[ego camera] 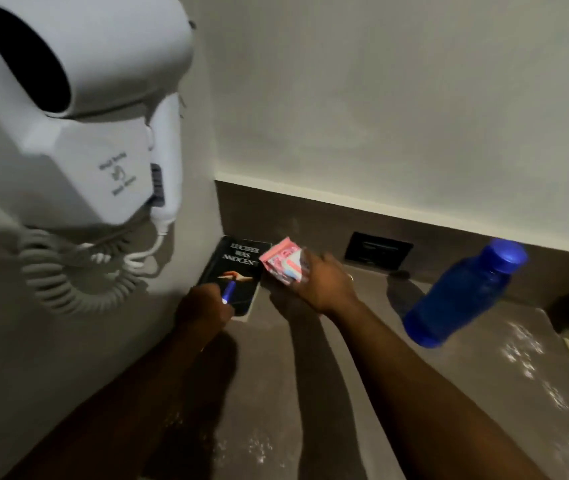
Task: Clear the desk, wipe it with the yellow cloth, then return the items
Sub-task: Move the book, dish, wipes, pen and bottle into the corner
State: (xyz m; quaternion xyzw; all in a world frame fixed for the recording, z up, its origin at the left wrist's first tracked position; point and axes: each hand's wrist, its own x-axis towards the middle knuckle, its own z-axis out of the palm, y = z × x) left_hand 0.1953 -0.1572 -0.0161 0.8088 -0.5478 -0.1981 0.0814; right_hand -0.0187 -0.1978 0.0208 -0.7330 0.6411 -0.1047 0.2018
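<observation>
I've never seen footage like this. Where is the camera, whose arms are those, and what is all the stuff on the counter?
There is no machine here: a person wears a wide-angle camera on the head, looking down at their own arms. The left hand holds a small blue pen over a black book lying in the corner of the dark desk. The right hand holds a pink packet. A blue bottle stands to the right. The white thing on the left wall is a hair dryer with a coiled cord.
</observation>
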